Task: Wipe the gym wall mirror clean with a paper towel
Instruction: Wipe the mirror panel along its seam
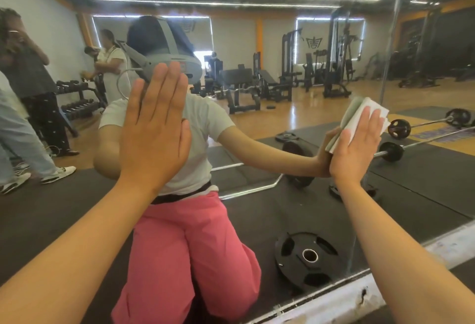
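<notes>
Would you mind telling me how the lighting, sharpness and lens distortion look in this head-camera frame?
Head view: even indoor light, with ceiling strip lights reflected as bright streaks in the mirror; wide-angle bending shows at the edges, curving the mirror's bottom edge; the left hand and the right hand pressing the paper towel are fairly sharp, while the reflected people at far left look soft.

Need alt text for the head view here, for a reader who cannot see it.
A person presses a folded paper towel flat against a gym wall mirror with the right hand, while the left hand rests open-palmed on the glass. The mirror reflects the person, weight machines, barbells and bystanders.
</notes>
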